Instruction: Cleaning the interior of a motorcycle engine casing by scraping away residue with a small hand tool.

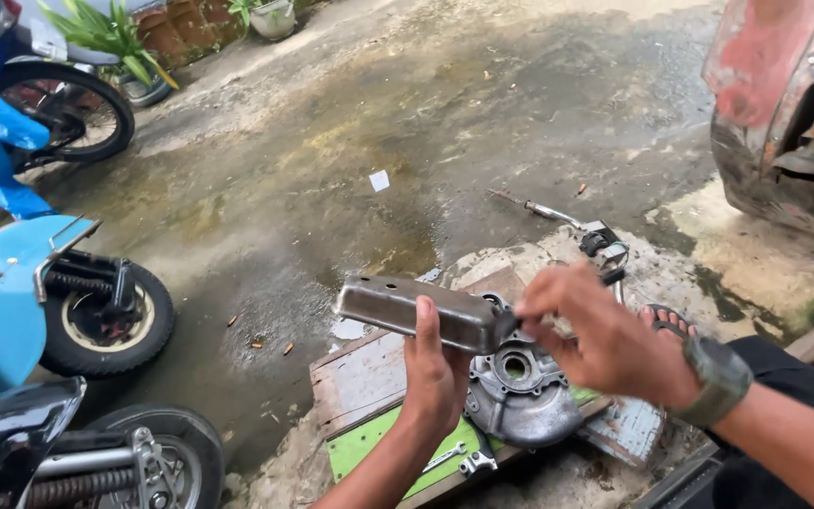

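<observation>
Wet, stained concrete is lying beneath us, with a wooden board (360, 377) carrying a grey engine casing (520, 396). We are holding a dull, grimy rectangular metal cover (407, 306) above the board, left hand (433, 377) gripping its underside. Our right hand (605, 339), fingers pinched, is meeting its end; what it holds is unclear.

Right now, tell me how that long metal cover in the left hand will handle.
The metal cover looks rigid, pressed steel. Probably light for its size, since the left hand holds it alone. Its greasy sheen suggests it may slip.
</observation>
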